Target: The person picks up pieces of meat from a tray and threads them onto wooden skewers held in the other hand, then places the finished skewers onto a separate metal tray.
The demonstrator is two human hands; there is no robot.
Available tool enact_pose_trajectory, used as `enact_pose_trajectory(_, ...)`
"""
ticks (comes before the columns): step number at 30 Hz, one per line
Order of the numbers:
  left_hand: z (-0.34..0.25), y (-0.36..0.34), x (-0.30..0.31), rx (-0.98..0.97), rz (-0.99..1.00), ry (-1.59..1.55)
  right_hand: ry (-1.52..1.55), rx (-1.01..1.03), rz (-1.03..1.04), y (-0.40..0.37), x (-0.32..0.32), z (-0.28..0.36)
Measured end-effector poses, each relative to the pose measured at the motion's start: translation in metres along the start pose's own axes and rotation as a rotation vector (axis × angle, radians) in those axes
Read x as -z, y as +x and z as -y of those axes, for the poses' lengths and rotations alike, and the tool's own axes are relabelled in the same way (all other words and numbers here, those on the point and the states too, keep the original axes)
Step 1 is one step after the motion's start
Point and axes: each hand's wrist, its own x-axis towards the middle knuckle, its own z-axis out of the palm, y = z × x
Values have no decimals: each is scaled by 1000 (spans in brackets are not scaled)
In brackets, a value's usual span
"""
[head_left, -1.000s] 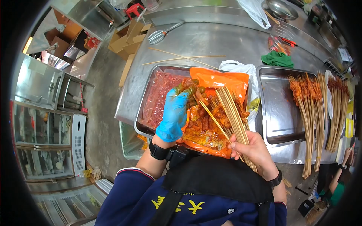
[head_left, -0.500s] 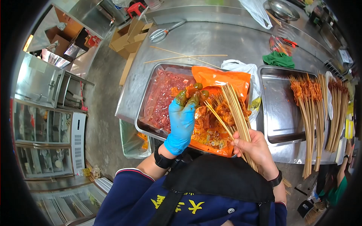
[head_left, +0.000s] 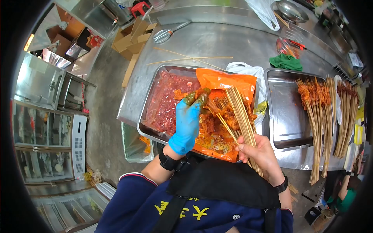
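Observation:
My left hand (head_left: 185,122), in a blue glove with sauce-stained fingertips, pinches a piece of orange marinated meat (head_left: 180,94). A strip of that meat reaches toward the tip of a skewer angled up from my right hand. My bare right hand (head_left: 257,150) grips a bundle of bamboo skewers (head_left: 241,112), with one or two held apart from the rest between thumb and fingers. Below both hands, an open orange bag (head_left: 226,77) holds more marinated meat in sauce. It lies in a steel tray (head_left: 142,116) beside a clear bag of raw red meat (head_left: 167,105).
A second steel tray (head_left: 289,112) stands at right, with skewered meat (head_left: 315,93) along its right side and darker skewers (head_left: 347,112) beyond. Two loose skewers (head_left: 190,59), scissors (head_left: 165,35) and a green cloth (head_left: 286,62) lie on the steel counter. Another person (head_left: 349,190) is at far right.
My left fingers have shifted and drawn closer together around the meat, and a strip of it now stretches toward the skewer tip. My right hand keeps its hold on the skewers.

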Motion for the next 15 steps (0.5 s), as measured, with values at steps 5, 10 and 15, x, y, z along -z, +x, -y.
enact_pose_trajectory(5,3,15,13,382,88,-256,3,6,34,2,3,-2)
enact_pose_trajectory(10,-6,29,20,694,254,-366,32,0,76,3,7,-2)
enact_pose_trajectory(15,-4,16,17,605,288,-336,68,-2,93,3,8,-3)
